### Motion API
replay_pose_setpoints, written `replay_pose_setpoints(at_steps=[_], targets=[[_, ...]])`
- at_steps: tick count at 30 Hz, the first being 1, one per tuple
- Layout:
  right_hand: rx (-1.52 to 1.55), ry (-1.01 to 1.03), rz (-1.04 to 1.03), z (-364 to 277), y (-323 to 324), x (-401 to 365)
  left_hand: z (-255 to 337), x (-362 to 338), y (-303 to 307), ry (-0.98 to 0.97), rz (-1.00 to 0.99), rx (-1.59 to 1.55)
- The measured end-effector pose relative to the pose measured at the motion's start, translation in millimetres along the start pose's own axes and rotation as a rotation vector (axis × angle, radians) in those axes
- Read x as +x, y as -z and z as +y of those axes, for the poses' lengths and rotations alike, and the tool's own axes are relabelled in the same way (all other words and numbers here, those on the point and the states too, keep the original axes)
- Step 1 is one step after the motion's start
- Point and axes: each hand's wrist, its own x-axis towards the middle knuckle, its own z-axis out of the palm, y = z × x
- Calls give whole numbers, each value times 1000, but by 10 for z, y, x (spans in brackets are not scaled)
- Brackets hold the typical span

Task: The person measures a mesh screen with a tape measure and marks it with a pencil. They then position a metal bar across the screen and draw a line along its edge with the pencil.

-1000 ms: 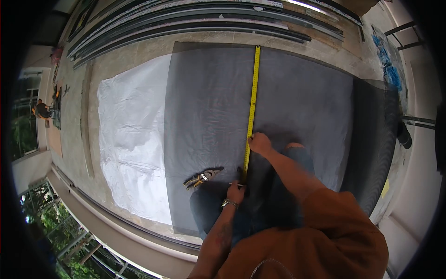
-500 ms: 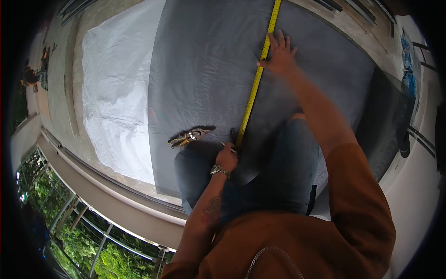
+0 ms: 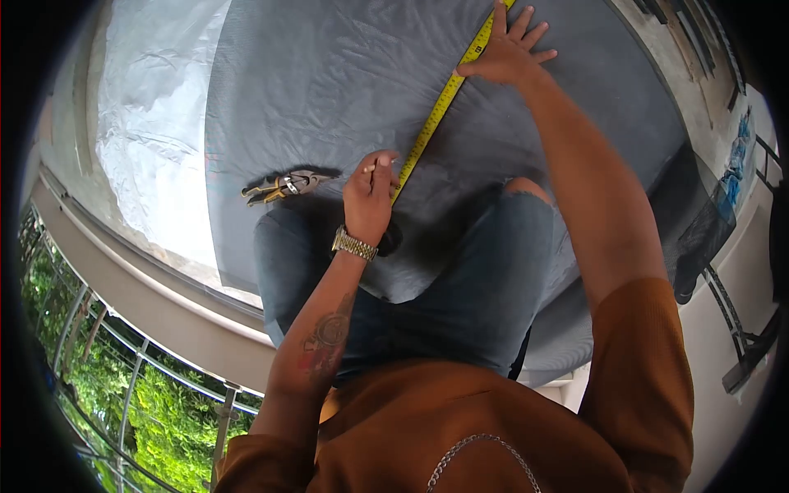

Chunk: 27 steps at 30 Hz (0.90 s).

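A yellow tape measure [image 3: 436, 117] lies extended across dark mesh fabric [image 3: 316, 90]. My right hand [image 3: 508, 56] is flat and spread at its far part, the thumb touching the tape's edge. Beside the near part of the tape, my left hand [image 3: 370, 193] is closed with a small pale stick [image 3: 369, 168] between its fingers. A dark rounded thing, partly hidden behind the left wrist, is at the tape's near end. Snips with yellow-and-black handles [image 3: 288, 186] rest on the fabric left of my left hand.
My knees in jeans [image 3: 485, 271] are on the near part of the fabric. White sheeting [image 3: 156, 123] shows at left. A ledge [image 3: 164, 283] and railing with greenery run along the lower left. Rolled mesh [image 3: 707, 214] and metal strips [image 3: 699, 41] are at right.
The view has shifted, and the fabric and snips appear further left and higher. My left hand has moved up beside the tape, and my right hand sits further along the tape.
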Motion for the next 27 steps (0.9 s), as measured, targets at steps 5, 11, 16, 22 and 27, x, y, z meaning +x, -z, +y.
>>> replay_pose_setpoints(at_steps=[5,11,16,22,27], targets=[[4,4,89,-3,-59,-32,-88,338,-397,-35,75,-326],[64,127,168,140,-324,48,-190,378,-655,-23,199,-434],[65,25,112,40,-128,-7,-324,372,-760,-124,264,-450],[65,15,116,48,-174,29,-210,398,-895,-229,287,-385],[66,23,118,61,-183,35,-190,500,-981,-230,324,-403]])
